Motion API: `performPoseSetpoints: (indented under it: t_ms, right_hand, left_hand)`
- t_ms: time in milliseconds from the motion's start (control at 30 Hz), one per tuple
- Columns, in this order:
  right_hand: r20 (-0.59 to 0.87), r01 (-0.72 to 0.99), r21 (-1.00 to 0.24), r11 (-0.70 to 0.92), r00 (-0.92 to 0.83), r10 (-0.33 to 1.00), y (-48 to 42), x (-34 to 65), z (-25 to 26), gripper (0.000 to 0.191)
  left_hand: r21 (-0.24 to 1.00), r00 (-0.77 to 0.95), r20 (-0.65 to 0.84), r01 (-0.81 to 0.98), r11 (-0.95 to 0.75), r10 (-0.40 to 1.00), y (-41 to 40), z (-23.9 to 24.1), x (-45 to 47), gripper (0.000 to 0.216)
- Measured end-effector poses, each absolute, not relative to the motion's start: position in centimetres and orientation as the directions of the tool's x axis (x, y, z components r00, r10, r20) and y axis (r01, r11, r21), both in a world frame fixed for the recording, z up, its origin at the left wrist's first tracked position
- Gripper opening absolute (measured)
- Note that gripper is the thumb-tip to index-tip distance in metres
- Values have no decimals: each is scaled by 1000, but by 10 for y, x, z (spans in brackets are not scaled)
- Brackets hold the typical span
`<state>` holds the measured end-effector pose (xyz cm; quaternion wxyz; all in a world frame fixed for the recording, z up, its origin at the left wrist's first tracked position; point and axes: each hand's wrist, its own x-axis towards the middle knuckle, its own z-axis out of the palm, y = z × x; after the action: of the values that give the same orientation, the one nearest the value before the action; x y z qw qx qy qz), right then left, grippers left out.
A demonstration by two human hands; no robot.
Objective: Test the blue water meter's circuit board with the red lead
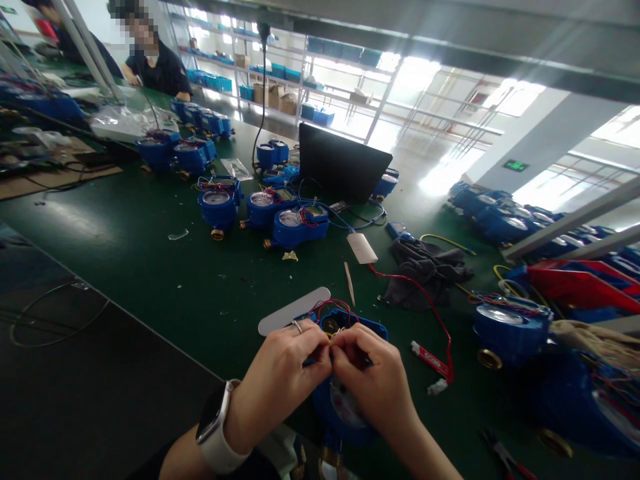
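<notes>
A blue water meter (345,410) with a round dial and an open housing lies in front of me at the bench edge. Red and yellow wires rise from its housing. Over it, my left hand (285,367) and my right hand (373,370) meet, each with thumb and forefinger pinched together on thin wires (333,335); the exact ends are hidden by the fingers. A long grey, round-ended cover (295,311) lies just beyond my left hand. Past the meter rests a small wooden stick (349,283).
More blue water meters (300,227) stand behind, with others at the right (510,323). A dark laptop (343,163), a white box (363,248) on a red cable, a grey cloth (425,270) and pliers (505,457) lie about. Across the bench sits a person (160,67).
</notes>
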<state>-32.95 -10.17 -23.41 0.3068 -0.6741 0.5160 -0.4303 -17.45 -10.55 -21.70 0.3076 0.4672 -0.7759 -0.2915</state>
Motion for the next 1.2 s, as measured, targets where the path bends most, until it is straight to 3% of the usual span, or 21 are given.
performPoseSetpoints:
  t_ms: [533,1200]
  right_hand:
    - [169,-384,-905,-180,63,-984,-102,-332,-231,14]
    - [207,-400,-889,-224,86,-975,-99,-331,-236,13]
  left_hand:
    - [857,-308,166,-425,291,-937,-107,-221,-176,14]
    - [696,-343,268,-577,427,-900,-105,-226,-177,13]
